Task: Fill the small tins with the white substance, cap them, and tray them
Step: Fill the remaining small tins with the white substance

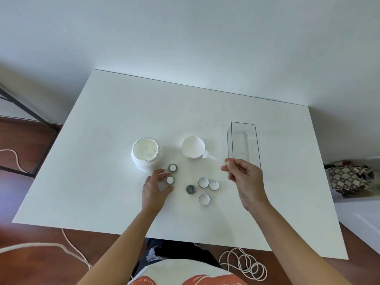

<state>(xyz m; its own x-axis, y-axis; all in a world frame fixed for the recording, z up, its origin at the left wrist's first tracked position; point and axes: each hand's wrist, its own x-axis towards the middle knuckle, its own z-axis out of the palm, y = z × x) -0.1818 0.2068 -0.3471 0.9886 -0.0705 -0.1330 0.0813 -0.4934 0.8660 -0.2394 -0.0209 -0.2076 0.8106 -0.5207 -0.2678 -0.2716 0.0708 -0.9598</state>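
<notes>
Beside the open jar point(146, 153), the left hand point(154, 189) steadies a filled tin point(170, 180); the right hand point(243, 176) pinches a small scoop point(209, 155). Load modestly, level each tin, keeping rims clean for capping; the tray point(244, 140) sits empty

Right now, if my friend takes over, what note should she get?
Left hand holds a filled small round metal tin; another filled tin sits just behind it.
Right hand pinches the clear plastic spoon, its bowl at the white jar lid.
Open white jar of cream stands left.
One empty tin and three white-lined caps wait.
Clear rectangular tray holds nothing.
Left: fill the last tin, cap all, tray them.
</notes>
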